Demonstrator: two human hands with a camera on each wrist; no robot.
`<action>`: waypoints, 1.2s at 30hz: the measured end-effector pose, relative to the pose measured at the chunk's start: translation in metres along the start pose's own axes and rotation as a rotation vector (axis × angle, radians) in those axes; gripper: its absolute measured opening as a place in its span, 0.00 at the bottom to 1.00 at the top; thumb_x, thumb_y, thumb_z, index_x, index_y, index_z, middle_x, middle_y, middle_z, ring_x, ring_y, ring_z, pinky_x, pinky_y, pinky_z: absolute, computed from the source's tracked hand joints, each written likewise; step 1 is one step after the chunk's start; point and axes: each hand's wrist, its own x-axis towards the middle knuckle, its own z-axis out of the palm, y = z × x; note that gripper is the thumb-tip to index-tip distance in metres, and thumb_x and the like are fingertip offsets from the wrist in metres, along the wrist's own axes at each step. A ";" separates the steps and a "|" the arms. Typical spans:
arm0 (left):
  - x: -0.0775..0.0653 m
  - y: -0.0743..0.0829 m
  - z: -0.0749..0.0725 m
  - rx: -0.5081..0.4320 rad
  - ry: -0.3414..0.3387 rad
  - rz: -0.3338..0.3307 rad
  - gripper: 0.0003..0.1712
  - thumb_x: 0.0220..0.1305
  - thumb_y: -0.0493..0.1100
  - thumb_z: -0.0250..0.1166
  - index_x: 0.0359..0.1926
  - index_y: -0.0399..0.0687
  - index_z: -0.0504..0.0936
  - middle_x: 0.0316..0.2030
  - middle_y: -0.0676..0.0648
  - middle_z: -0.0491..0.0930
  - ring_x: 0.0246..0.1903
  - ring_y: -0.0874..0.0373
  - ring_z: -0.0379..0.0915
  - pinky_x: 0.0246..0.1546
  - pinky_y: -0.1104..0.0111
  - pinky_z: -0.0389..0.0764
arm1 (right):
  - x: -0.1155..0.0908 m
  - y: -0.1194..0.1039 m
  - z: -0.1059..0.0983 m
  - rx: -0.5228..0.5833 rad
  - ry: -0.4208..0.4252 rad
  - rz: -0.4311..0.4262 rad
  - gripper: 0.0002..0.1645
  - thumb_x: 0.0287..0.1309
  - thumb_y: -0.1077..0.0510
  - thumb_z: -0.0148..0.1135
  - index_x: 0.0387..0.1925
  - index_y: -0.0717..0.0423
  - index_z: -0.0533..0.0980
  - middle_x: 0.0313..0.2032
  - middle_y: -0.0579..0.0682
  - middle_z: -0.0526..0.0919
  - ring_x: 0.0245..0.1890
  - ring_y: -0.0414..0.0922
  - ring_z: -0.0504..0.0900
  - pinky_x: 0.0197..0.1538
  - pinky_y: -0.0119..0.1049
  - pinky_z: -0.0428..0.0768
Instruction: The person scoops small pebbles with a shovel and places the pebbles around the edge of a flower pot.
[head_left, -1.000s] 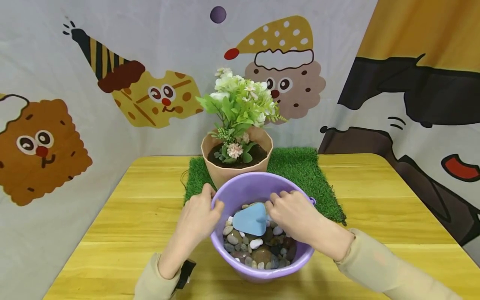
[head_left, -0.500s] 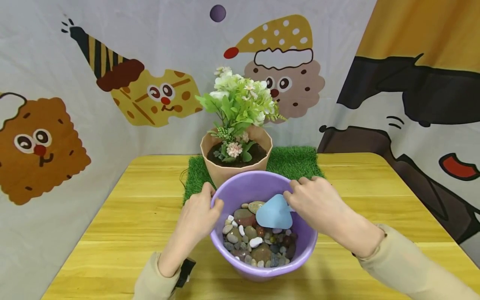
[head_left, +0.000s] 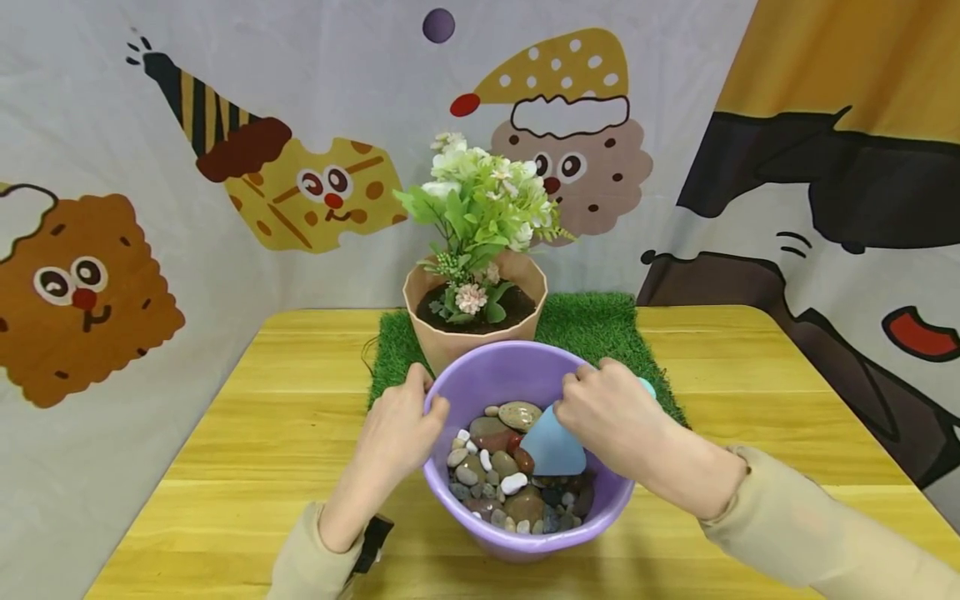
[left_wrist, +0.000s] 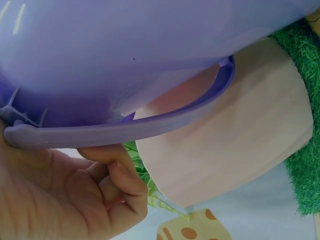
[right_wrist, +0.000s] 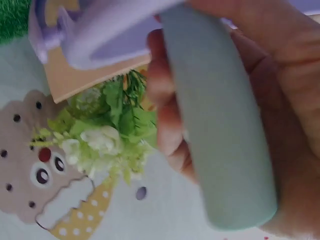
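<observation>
"Blue trowel [head_left: 553,450]: where does it sit?"

"Inside the purple bucket [head_left: 498,367], toward the person's right, its blade low among the stones [head_left: 504,463]. Whether the edge touches them, the head view does not tell."

"And the grip on it?"

"Firm enough to see. The person's right hand [head_left: 618,421] has its fingers curled round the pale green handle [right_wrist: 220,130]; the right wrist view shows that plainly. The handle's tip peeks out past the back of the hand."

"What about the left hand [head_left: 397,425]?"

"It pinches the bucket's rim on the left, thumb over the edge, the other fingers bent on the outside. From the left wrist, the purple carrying handle [left_wrist: 125,132] arcs just beside them."

"What are the stones like?"

"Glossy and mixed: brown, grey, reddish, a few small white ones."

"And behind the bucket?"

"A peach pot [head_left: 450,342] on a green grass mat [head_left: 592,318], with white and pink flowers [head_left: 483,196] rising from dark soil. Mat and pot are on a yellow wooden table [head_left: 285,433], before a cloth [head_left: 330,75] printed with cartoon biscuits and cheese."
</observation>
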 end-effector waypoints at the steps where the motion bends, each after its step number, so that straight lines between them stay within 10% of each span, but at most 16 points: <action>1: 0.000 0.000 0.000 -0.002 -0.001 -0.001 0.08 0.61 0.45 0.53 0.37 0.45 0.69 0.19 0.46 0.73 0.18 0.55 0.68 0.19 0.67 0.66 | 0.001 0.001 0.001 0.010 0.009 -0.018 0.11 0.35 0.61 0.72 0.13 0.49 0.76 0.15 0.46 0.73 0.15 0.41 0.67 0.19 0.32 0.63; 36: 0.001 -0.001 0.001 -0.034 0.001 -0.001 0.07 0.60 0.44 0.53 0.36 0.45 0.70 0.19 0.47 0.72 0.17 0.56 0.67 0.19 0.68 0.66 | 0.021 0.012 0.056 0.417 -0.001 -0.277 0.14 0.30 0.54 0.73 0.24 0.40 0.76 0.22 0.39 0.76 0.19 0.38 0.71 0.23 0.30 0.69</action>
